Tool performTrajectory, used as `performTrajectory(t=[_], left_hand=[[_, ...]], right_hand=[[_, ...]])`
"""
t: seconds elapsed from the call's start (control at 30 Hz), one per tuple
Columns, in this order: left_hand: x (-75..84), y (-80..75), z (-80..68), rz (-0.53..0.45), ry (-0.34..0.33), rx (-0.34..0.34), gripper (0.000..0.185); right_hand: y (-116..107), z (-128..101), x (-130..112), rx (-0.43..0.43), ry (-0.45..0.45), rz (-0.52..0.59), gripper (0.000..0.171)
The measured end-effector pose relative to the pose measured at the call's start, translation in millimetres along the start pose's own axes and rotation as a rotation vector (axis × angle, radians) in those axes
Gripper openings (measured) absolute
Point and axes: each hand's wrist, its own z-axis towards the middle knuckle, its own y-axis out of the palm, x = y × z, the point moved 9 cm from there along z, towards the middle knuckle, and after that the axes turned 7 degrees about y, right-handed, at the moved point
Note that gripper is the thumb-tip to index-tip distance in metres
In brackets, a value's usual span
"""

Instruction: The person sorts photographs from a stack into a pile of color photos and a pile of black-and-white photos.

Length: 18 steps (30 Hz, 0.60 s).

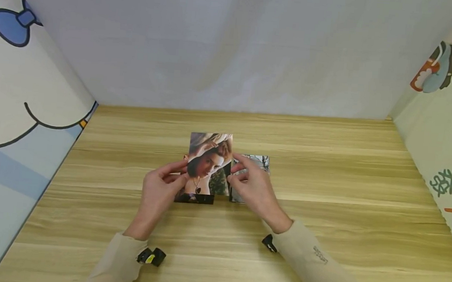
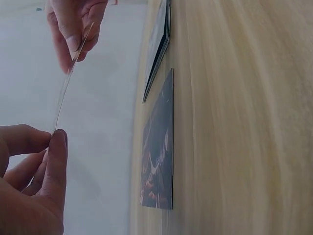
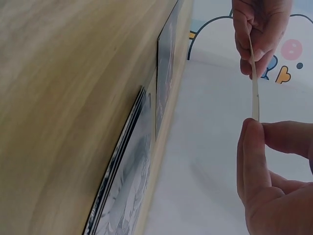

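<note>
A glossy photo card (image 1: pixel 210 164) with a portrait on it is held up between both hands above the table. My left hand (image 1: pixel 162 191) pinches its left edge between thumb and fingers. On the opposite edge, the thumb and fingers of my right hand (image 1: pixel 256 187) pinch it too. Both wrist views show the card edge-on, thin and slightly bowed, raised off the wood. Below it and partly hidden lies a dark photo card (image 2: pixel 159 152) on the table. A small stack of cards (image 3: pixel 124 166), greyish on top, lies beside that, partly covered by my right hand in the head view.
The wooden table (image 1: pixel 327 166) reaches back to a pale wall (image 1: pixel 233 48). Cartoon-printed panels (image 1: pixel 27 81) stand at the left and right sides. Black wrist straps (image 1: pixel 151 257) sit on both sleeves.
</note>
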Motion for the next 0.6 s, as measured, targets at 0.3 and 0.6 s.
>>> performTrajectory(t=[0.3,0.6], left_hand=[[-3.1,-7.4,-0.2,0.081,0.01,0.036,0.033],[-5.9,-12.9,2.7,0.124,0.027,0.016,0.035]], right_hand=[[11.0,2.6,-0.1,-0.025,0.024,-0.066,0.065],[21.4,6.4,1.7,-0.046,0.044,-0.078,0.068]])
